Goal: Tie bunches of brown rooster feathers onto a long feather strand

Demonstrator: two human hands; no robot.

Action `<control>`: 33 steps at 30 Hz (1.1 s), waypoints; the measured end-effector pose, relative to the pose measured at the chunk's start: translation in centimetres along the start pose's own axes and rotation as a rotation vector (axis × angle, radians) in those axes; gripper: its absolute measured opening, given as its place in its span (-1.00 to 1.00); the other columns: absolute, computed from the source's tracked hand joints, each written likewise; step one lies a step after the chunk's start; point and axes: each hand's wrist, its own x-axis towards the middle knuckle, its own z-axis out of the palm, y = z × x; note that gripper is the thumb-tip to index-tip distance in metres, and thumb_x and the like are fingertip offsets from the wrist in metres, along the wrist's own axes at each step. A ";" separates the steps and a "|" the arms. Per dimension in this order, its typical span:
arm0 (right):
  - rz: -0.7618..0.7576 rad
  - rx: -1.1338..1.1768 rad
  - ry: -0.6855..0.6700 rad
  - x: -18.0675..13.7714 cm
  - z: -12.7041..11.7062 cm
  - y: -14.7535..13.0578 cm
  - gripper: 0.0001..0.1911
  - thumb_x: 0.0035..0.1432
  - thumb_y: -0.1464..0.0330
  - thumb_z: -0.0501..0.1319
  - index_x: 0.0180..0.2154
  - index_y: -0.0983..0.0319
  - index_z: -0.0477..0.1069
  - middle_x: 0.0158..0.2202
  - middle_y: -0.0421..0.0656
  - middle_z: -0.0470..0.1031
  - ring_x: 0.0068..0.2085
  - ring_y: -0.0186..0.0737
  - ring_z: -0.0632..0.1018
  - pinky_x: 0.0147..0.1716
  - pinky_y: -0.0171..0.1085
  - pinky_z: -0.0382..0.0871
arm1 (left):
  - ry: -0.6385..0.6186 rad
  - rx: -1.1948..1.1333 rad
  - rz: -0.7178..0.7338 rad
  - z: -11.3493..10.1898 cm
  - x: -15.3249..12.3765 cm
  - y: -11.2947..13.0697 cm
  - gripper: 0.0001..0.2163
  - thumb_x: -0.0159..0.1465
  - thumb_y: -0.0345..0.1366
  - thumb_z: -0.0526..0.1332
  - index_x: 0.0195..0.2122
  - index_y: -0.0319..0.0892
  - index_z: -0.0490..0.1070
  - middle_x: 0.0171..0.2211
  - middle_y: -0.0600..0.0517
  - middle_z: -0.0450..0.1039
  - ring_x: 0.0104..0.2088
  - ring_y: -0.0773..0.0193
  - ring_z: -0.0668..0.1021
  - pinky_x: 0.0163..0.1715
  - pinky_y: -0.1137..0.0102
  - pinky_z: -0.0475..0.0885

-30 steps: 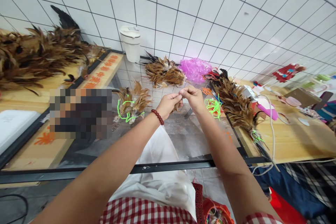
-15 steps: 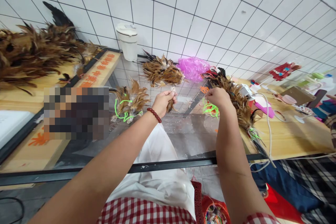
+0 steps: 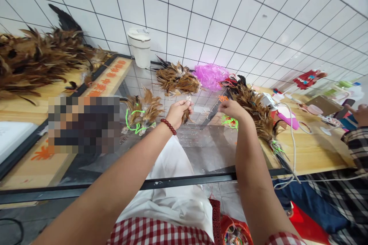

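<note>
My left hand [image 3: 177, 111] is closed around a small bunch of brown feathers [image 3: 186, 115], held above the glass tabletop [image 3: 207, 153]. A red bead bracelet [image 3: 168, 126] circles that wrist. My right hand [image 3: 232, 109] is closed in a pinch just above a tangle of bright green cord [image 3: 230, 121], beside a long heap of brown feathers [image 3: 258, 116]. What the right fingers pinch is too small to make out.
A feather bundle tied with green cord [image 3: 142, 113] lies left of my hands, another bundle [image 3: 176, 78] behind. A white bin [image 3: 140, 47], pink plastic [image 3: 211, 75] and a big feather pile [image 3: 37, 57] stand further off. Another person's hand [image 3: 359, 113] and checked sleeve show at the right.
My hands were joined at the feather bunch; the right hand has gone right to the green cord and lifted slightly. Another person's hand has come in at the right edge.
</note>
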 end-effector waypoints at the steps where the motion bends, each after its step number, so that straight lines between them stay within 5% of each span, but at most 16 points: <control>1: -0.027 0.134 0.097 0.0 -0.2 0.2 -0.86 0.03 0.35 0.17 -0.46 0.27 0.45 -0.53 -0.18 0.46 -0.48 -0.35 0.39 -0.43 -0.36 0.25 | 0.002 -0.003 -0.004 0.0 0.0 0.0 -0.87 0.15 -0.35 0.28 -0.46 -0.29 0.37 -0.62 0.12 0.31 -0.60 0.48 0.41 -0.50 0.52 0.34; 5: -0.030 0.425 0.377 -0.5 -1.6 1.2 -0.73 0.12 0.24 0.07 -0.31 0.27 0.44 -0.42 -0.13 0.51 -0.50 -0.37 0.41 -0.46 -0.38 0.26 | -0.005 -0.004 -0.008 0.1 -0.1 0.1 -0.86 0.15 -0.35 0.30 -0.46 -0.29 0.37 -0.62 0.12 0.31 -0.60 0.49 0.40 -0.49 0.53 0.34; 9: 0.115 0.008 0.262 -1.1 -2.1 1.8 -0.84 -0.06 0.30 0.25 -0.45 0.26 0.51 -0.50 -0.17 0.49 -0.44 -0.29 0.44 -0.40 -0.33 0.27 | -0.001 0.015 -0.007 0.1 0.0 0.1 -0.87 0.15 -0.35 0.29 -0.46 -0.29 0.38 -0.62 0.11 0.31 -0.60 0.48 0.40 -0.50 0.52 0.35; 14: 0.213 -0.232 0.060 -0.5 -0.6 1.9 -0.76 -0.10 0.26 0.30 -0.33 0.21 0.59 -0.40 -0.12 0.55 -0.35 -0.23 0.51 -0.34 -0.31 0.29 | 0.001 -0.005 -0.004 -0.2 0.2 -0.2 -0.88 0.14 -0.37 0.29 -0.46 -0.29 0.37 -0.61 0.11 0.32 -0.59 0.48 0.40 -0.48 0.52 0.37; 20: 0.359 -0.266 0.145 -0.6 -1.5 2.5 -0.82 -0.09 0.35 0.24 -0.39 0.22 0.59 -0.35 -0.02 0.58 -0.27 -0.10 0.55 -0.29 -0.26 0.34 | -0.002 -0.011 -0.010 -0.1 0.1 -0.1 -0.90 0.17 -0.41 0.26 -0.45 -0.30 0.37 -0.60 0.09 0.33 -0.60 0.47 0.41 -0.51 0.52 0.36; 23: 0.344 -0.093 0.230 -1.1 -2.4 3.1 -0.81 -0.08 0.32 0.24 -0.41 0.26 0.58 -0.45 -0.06 0.53 -0.34 -0.13 0.53 -0.34 -0.26 0.32 | -0.001 -0.010 -0.017 0.0 0.0 0.0 -0.90 0.16 -0.40 0.26 -0.45 -0.30 0.37 -0.61 0.10 0.32 -0.60 0.47 0.41 -0.51 0.52 0.35; 30: 0.116 0.721 0.429 -1.4 -2.9 3.1 -0.77 -0.13 0.24 0.31 -0.45 0.29 0.51 -0.65 -0.27 0.30 -0.61 -0.44 0.25 -0.63 -0.40 0.08 | -0.003 0.003 -0.018 0.0 -0.1 0.1 -0.89 0.18 -0.40 0.25 -0.45 -0.31 0.36 -0.62 0.10 0.32 -0.60 0.46 0.42 -0.50 0.51 0.35; 33: 0.017 0.895 0.626 -1.3 -3.2 2.7 -0.78 -0.19 0.27 0.38 -0.48 0.28 0.50 -0.66 -0.31 0.27 -0.64 -0.50 0.19 -0.68 -0.44 -0.03 | 0.002 -0.001 -0.019 0.1 -0.1 0.2 -0.91 0.20 -0.42 0.22 -0.44 -0.32 0.37 -0.62 0.10 0.31 -0.60 0.45 0.42 -0.50 0.51 0.35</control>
